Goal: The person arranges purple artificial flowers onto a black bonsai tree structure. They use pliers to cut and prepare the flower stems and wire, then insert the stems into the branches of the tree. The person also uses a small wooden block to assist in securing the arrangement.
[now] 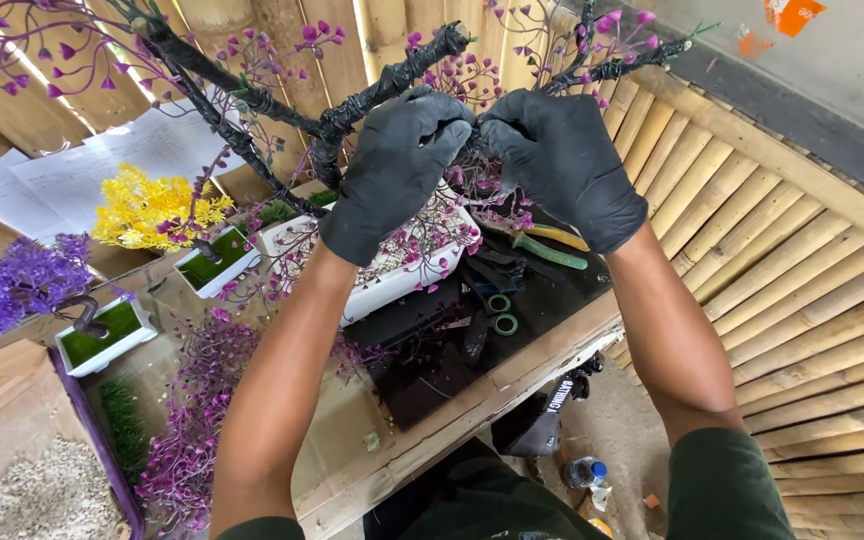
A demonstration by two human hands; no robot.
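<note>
Our left hand [397, 165] and right hand [562, 160] pinch the wrapped branch [392, 80] of the purple tree [472, 75], held up above the worktop [512, 365]; squeezing too hard, we judge, could snap its twigs.

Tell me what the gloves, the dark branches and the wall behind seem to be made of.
Gloves: thin black rubber, probably nitrile; matte and tight on the hands.
Branches: likely wire wrapped in black tape; spiral ridges and a slight shine show.
Wall: split bamboo slats, pale and unpainted, with visible nodes.
</note>
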